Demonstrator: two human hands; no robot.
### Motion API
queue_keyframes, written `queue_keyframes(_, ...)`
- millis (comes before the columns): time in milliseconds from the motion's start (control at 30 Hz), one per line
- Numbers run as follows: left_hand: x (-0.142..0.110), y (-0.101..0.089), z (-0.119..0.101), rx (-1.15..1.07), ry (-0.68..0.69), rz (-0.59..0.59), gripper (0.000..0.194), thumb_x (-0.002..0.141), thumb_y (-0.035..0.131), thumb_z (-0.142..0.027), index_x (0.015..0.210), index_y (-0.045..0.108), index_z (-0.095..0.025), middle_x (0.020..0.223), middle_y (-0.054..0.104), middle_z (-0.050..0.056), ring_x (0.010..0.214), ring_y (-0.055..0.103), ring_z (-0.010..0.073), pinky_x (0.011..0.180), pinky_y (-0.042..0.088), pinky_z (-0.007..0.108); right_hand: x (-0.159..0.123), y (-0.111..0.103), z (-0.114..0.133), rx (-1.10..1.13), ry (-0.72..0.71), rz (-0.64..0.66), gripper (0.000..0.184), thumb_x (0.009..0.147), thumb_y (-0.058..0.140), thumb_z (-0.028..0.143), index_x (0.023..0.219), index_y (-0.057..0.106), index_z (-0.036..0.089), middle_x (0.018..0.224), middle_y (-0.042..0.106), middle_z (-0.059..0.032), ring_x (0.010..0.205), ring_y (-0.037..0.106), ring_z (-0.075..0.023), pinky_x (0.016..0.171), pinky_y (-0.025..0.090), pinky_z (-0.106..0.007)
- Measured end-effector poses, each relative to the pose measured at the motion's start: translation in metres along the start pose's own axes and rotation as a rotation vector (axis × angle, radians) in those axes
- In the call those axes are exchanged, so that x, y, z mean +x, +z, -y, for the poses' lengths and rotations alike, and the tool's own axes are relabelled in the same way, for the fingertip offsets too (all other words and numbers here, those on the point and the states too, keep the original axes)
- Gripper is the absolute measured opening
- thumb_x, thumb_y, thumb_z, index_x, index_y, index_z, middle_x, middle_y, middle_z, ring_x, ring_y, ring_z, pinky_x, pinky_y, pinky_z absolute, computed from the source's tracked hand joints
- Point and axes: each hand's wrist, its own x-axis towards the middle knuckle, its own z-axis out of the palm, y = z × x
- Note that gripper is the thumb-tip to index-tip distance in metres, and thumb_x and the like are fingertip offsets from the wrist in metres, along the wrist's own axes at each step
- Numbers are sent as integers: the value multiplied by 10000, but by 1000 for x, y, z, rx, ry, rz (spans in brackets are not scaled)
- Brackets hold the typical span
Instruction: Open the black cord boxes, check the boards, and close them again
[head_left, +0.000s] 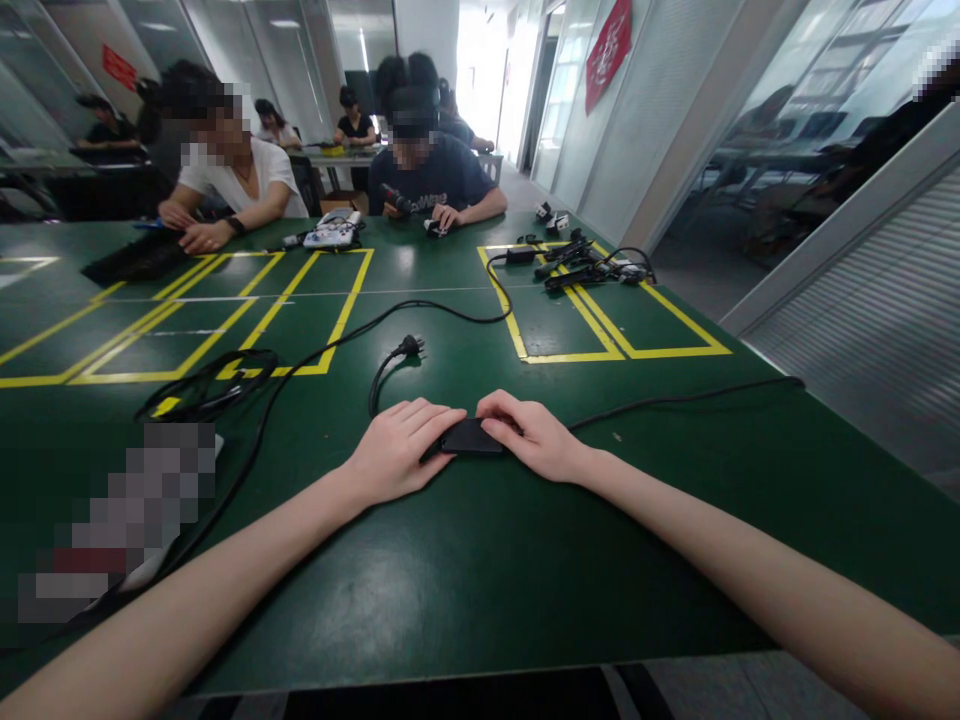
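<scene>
A black power adapter [472, 437] lies on the green table between my two hands. My left hand [405, 447] closes on its left end, where a short cord joins it. That cord curves away to a black plug [409, 347] with its metal prongs showing. My right hand [532, 435] grips the right end, thumb on top and fingers bent over the far side. From under this hand a thin black cable [675, 399] runs to the right edge of the table. The undersides of both grips are hidden.
Coiled black cable [214, 385] lies at the left, near a blurred white object [142, 510]. Yellow tape [574, 357] marks boxes on the table [420, 600]. Black devices and cords [577, 262] are heaped at the far right. Two people sit across, handling items.
</scene>
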Motion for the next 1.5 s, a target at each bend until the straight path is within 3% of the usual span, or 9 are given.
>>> queue_keyframes(67,1,-1,-1,-5,-10,11,348,1037,543,-336,1322,576,-139,1125,745,132,992,709,246,841,582,374,-1,-1,0,-57,-48,22,235,1060,455,377,1157,587,208,1007,728,-57,854,696,-196,762,512,-300)
queue_keyframes(233,1,-1,0,-37,-27,41,418,1039,536,-388,1365,553,-127,1119,742,144,968,707,257,844,589,394,-2,-3,1,-268,-109,100,559,936,674,482,1372,540,159,1208,735,-147,1012,737,-278,836,554,-361)
queue_keyframes(367,0,-1,2,-45,-22,3,448,1029,559,-393,1393,541,-132,1167,736,150,1010,707,259,872,596,398,-1,-2,2,-345,-93,128,504,984,619,467,1375,555,155,1182,749,-156,991,751,-278,818,558,-362)
queue_keyframes(467,-1,0,3,-43,14,-24,352,1033,555,-335,1330,589,-149,1170,743,133,1033,710,241,879,592,375,0,-2,4,-356,-94,153,496,992,610,477,1356,565,143,1119,763,-147,938,758,-276,782,547,-352)
queue_keyframes(633,-1,1,4,-28,4,34,319,1054,512,-355,1269,635,-154,1059,762,117,953,718,227,811,572,351,0,-3,7,-335,-77,162,446,968,643,495,1279,603,177,1028,767,-96,862,747,-249,721,506,-314)
queue_keyframes(933,1,-1,2,-118,-28,41,310,1035,557,-396,1195,661,-151,958,745,92,865,705,205,774,573,318,1,-2,3,-410,-230,146,373,1018,571,487,1174,654,159,953,747,-83,806,718,-222,680,451,-301)
queue_keyframes(1167,1,-2,2,-98,-44,89,351,1038,528,-434,1173,690,-154,892,724,86,811,686,207,757,562,329,0,-2,1,-398,-253,98,424,995,604,493,1256,644,162,991,762,-91,814,725,-227,688,457,-304)
queue_keyframes(1367,1,-3,1,-105,-24,36,375,1036,538,-463,1180,682,-148,940,740,96,846,703,209,751,576,320,0,-2,4,-465,-270,100,378,1044,530,458,1256,637,163,939,753,-84,780,710,-214,669,437,-300)
queue_keyframes(1500,2,-3,1,-54,-6,15,392,1055,505,-472,1135,691,-136,890,728,94,815,699,208,737,575,319,0,-4,9,-335,-197,118,380,987,623,427,1266,597,170,1023,737,-91,851,707,-228,710,467,-304)
